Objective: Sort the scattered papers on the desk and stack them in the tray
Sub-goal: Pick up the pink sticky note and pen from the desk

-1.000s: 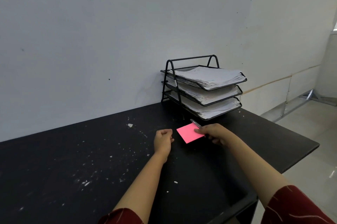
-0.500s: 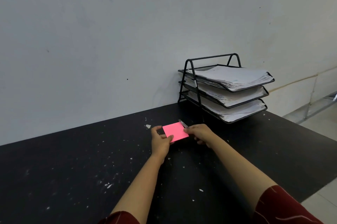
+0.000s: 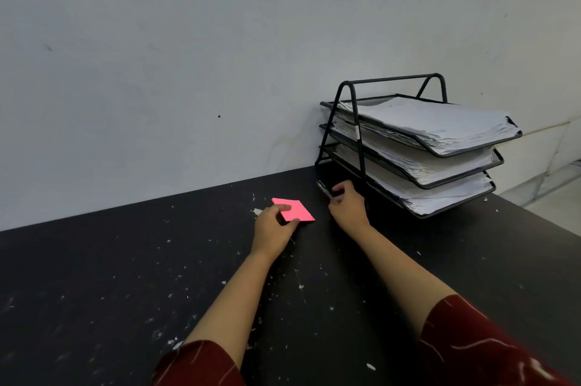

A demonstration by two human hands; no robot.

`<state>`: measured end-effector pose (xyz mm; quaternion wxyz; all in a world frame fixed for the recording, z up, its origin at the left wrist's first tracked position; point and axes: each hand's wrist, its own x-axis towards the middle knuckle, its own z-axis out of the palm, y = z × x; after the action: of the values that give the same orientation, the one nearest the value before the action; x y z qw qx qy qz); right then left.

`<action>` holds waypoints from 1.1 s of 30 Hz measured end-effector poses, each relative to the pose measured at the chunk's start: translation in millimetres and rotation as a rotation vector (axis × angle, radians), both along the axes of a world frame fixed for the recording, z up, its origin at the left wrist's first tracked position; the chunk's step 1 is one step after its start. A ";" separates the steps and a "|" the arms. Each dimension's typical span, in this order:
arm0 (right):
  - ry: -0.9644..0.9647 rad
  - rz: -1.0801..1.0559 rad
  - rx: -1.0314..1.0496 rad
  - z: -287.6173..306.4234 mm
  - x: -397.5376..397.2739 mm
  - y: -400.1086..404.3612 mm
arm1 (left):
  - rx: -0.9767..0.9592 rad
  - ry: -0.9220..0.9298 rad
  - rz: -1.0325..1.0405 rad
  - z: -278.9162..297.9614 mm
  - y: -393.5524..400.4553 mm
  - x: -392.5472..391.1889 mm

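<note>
The left hand (image 3: 274, 226) pinches a pink pad of notes (image 3: 295, 210) between thumb and forefinger, its fingers curled round the pad's near-left edge. The pad lies low over the black worktop (image 3: 94, 275), just left of centre; whether it touches the surface cannot be told. At about 3 o'clock from the pad, the right hand (image 3: 347, 206) grips a dark pen (image 3: 324, 189), fingers curled round its barrel, the pen pointing away toward 11 o'clock. This hand sits just beside the foot of a black wire tray rack (image 3: 352, 121), which stands at 2 o'clock from the pad, against the pale wall (image 3: 188, 55). Each of its three tiers holds a thick stack of white papers (image 3: 434, 124). White flecks are scattered over the worktop, thickest at 7 o'clock from the pad. Dark red sleeves (image 3: 490, 351) cover both upper arms.
</note>
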<state>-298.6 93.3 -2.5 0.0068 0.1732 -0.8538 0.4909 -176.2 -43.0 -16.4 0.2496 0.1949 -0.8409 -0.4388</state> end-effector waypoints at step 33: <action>0.517 0.077 0.389 -24.5 -5.6 -18.9 | -0.349 -0.108 -0.027 -7.9 -6.4 -11.6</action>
<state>-304.3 74.4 -27.0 0.1719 0.3222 -0.8944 0.2581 -187.8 -49.4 -24.3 0.2283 0.1608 -0.9189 -0.2786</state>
